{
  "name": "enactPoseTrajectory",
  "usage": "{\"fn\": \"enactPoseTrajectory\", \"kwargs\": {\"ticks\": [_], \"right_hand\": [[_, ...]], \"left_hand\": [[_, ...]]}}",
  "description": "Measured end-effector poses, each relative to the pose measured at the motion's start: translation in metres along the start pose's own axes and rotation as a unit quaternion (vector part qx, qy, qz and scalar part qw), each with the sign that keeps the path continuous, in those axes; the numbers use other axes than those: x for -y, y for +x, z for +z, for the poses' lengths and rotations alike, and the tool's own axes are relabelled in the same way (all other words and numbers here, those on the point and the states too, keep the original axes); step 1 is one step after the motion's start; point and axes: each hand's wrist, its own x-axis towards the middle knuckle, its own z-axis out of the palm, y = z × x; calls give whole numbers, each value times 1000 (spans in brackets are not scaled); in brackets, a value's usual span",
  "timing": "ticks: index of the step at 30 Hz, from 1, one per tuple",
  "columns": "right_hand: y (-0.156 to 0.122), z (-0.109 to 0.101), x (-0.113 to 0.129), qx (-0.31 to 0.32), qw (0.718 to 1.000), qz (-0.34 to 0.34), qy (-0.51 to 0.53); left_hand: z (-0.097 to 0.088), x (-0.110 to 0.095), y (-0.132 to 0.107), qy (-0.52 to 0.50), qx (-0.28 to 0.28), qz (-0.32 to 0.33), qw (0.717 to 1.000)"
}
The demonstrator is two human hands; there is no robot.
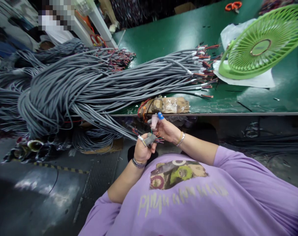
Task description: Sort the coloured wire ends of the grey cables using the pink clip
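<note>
Below the table edge, my left hand (143,149) is closed around the end of a grey cable (126,132), with grey wrapping on one digit. Thin coloured wires (159,138) fan out from that cable end towards my right hand (169,130). The right fingers are bent together at these wires and appear to pinch them; the exact contact is too small to make out. One right fingertip wears a blue cover (160,115), another a pale wrap (154,122). A large bundle of grey cables (109,82) lies just beyond both hands, its stripped ends pointing right.
A wooden block (177,105) with tape and wires sits at the edge of the green table (163,36). On the right stands a green fan (262,46); orange-handled scissors (233,6) lie at the back. Coiled cables (95,139) hang low at left. Another person (56,26) is at upper left.
</note>
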Motion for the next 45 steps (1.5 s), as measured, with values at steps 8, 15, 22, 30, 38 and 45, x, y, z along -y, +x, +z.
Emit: {"fn": "enactPoseTrajectory", "kwargs": {"ticks": [8,15,22,30,38,45], "right_hand": [[-6,0,9,5,999,6,-31],[-8,-3,5,11,995,-65,-72],[-5,0,2,4,996,-54,-74],[-4,5,3,-22,998,-50,-28],[-5,3,2,-7,1000,-19,-21],[-9,2,8,-2,999,-4,-51]], "left_hand": [[-2,-2,-9,4,4,19,1000],[2,-9,-2,-2,5,26,1000],[2,-9,3,0,9,25,1000],[1,-4,5,11,9,3,1000],[1,-3,1,11,-1,8,1000],[5,1,-13,16,-15,59,998]]}}
